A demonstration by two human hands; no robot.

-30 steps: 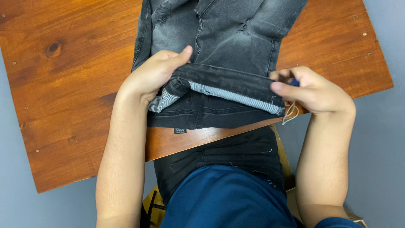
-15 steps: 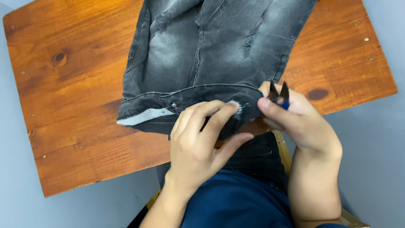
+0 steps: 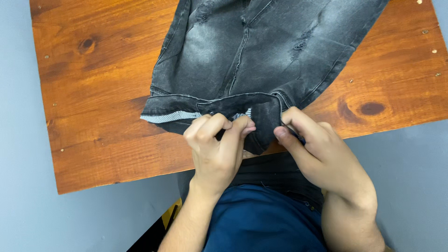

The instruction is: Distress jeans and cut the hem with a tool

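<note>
At the jeans point(image 3: 261, 51) waistband, the left hand point(image 3: 217, 149) pinches denim taut while the right hand point(image 3: 322, 151) grips, seemingly, a small dark tool.

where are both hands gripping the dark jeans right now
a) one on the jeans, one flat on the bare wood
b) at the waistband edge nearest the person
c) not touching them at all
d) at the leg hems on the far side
b: the left hand and the right hand both pinch the folded waistband of the dark grey jeans at the near edge of the wooden table, close to the person's body.
</note>
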